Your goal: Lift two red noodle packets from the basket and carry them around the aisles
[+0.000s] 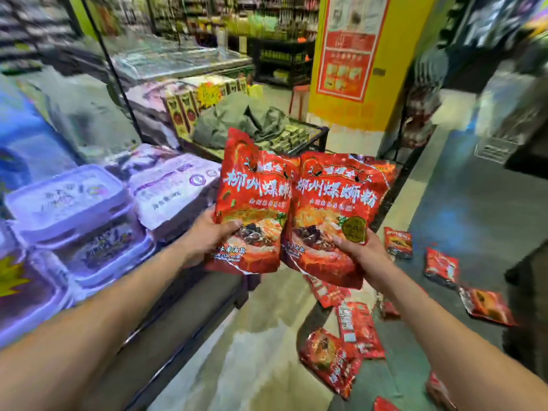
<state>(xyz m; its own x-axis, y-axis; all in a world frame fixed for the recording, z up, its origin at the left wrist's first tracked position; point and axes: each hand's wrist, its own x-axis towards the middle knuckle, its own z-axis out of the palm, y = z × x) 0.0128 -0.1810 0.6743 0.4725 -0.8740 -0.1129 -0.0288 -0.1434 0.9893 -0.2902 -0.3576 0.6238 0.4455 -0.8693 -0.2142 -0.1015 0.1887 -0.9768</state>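
In front of me, my left hand [207, 232] and right hand [363, 250] each grip a red packet upright by its lower edge, left packet [252, 203] overlapping right packet [335, 209]

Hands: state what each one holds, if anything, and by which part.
The left hand grips one red noodle packet at its lower left edge. The right hand grips a second red packet at its lower right corner.
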